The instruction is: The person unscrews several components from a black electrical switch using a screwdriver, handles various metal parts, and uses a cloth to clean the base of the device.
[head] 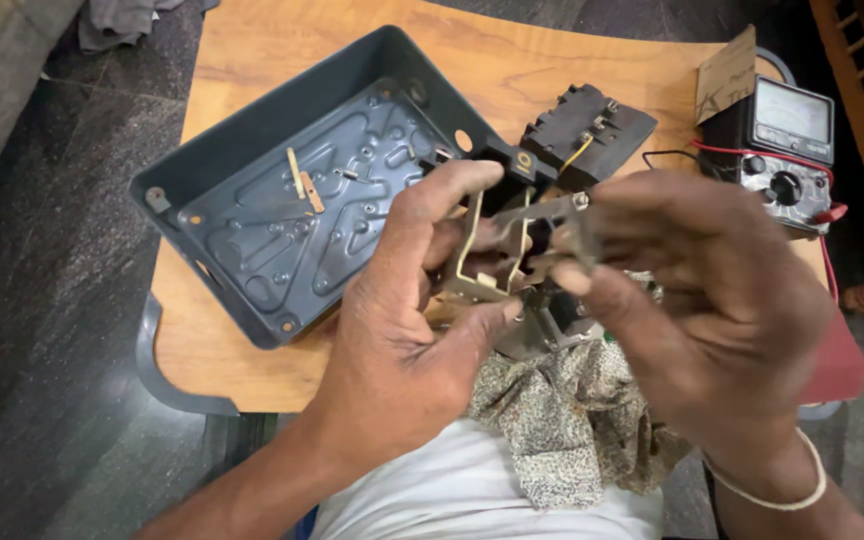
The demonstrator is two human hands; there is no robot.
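Between both hands point(552, 290), gripped by each, sits the metal bracket point(512, 250).

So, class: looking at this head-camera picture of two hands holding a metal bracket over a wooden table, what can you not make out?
- Head view: the bent metal bracket is partly covered by the left hand and right hand; its full shape is hidden.
- The right hand's fingertips are motion-blurred.
- The black terminal block: its screws are too small to tell.
- The analogue meter: its dial is too small to read.
- The patterned cloth hides the lap.

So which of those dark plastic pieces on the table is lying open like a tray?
The large grey-blue rectangular plastic casing; the smaller black block beside it is solid.
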